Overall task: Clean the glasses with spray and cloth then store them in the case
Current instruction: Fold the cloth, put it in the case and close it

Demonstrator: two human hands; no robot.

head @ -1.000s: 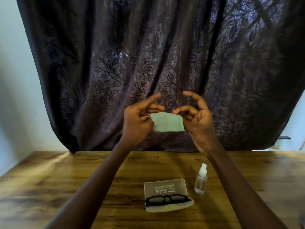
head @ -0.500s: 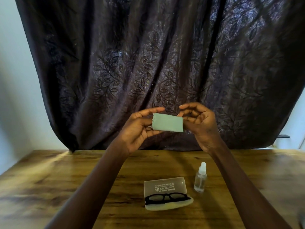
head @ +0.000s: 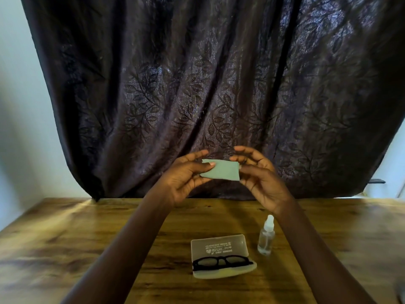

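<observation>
Having dropped lower, left grip (head: 186, 176) and right grip (head: 260, 176) pinch the folded cloth (head: 223, 171); glasses (head: 221, 261) sit in the case (head: 198, 246) at six o'clock.

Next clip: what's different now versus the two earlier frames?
The left hand and right hand have come down slightly toward the table with the green cloth, which now sits tilted between them, the left thumb on its face. Neither let go. Unchanged: the glasses lie in the open case, and the spray bottle stands to its right.
</observation>
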